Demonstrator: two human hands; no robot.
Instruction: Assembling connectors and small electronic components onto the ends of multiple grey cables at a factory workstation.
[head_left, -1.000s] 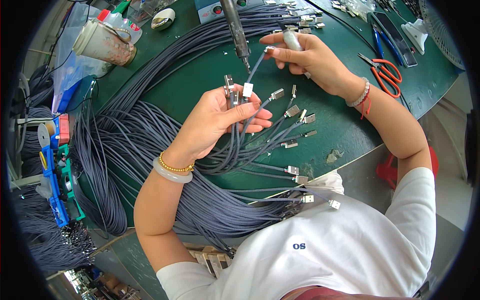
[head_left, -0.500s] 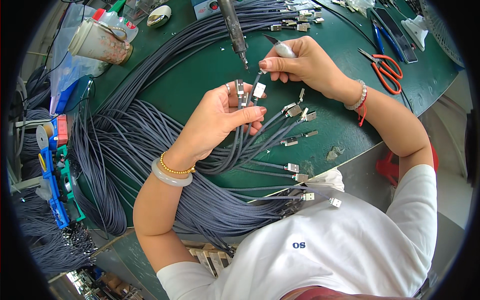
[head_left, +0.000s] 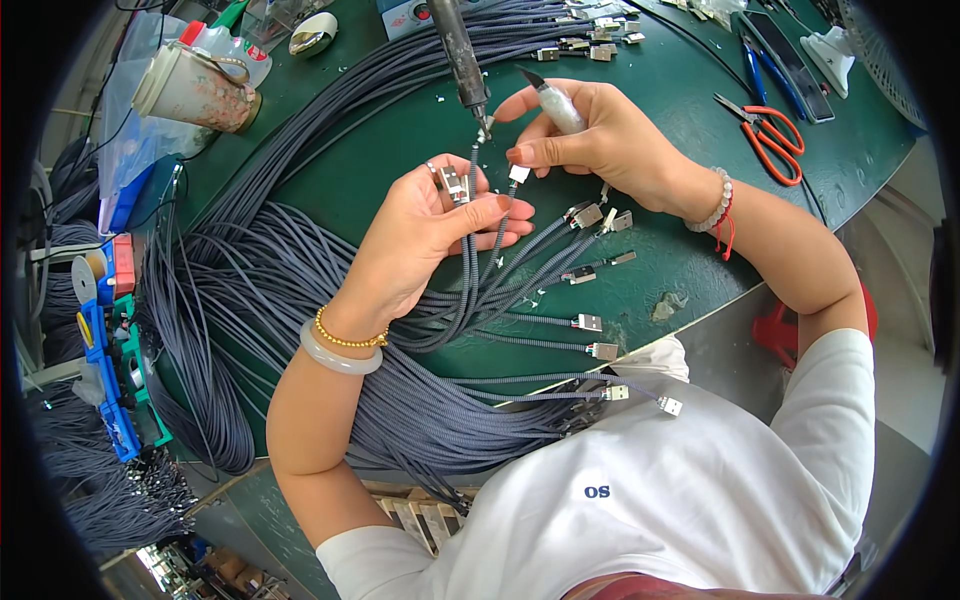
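Note:
My left hand (head_left: 420, 225) is closed around several grey braided cables (head_left: 468, 265), with metal USB plugs (head_left: 452, 182) sticking up past its thumb. One upright cable end (head_left: 476, 150) reaches the tip of the soldering iron (head_left: 464, 65), which points down from above; whether they touch is hard to tell. My right hand (head_left: 600, 150) keeps a small knife (head_left: 558, 108) with a wrapped pale handle and dark blade tucked in its grip. Its index finger reaches near the iron's tip, and its thumb is by a white-faced plug (head_left: 518, 173). More plugged cable ends (head_left: 588, 216) lie right of my left hand.
Large bundles of grey cable (head_left: 330, 110) arc across the green table (head_left: 690, 250). Orange-handled pliers (head_left: 772, 140), blue-handled tweezers (head_left: 760, 75) and a phone (head_left: 790, 65) lie at right. A cup (head_left: 195, 88) stands at far left, above blue bins (head_left: 105, 360).
My right hand has let go of the cable end it pinched, and its index finger has stretched toward the iron. My left hand shifted slightly left, bringing a cable end up under the iron's tip.

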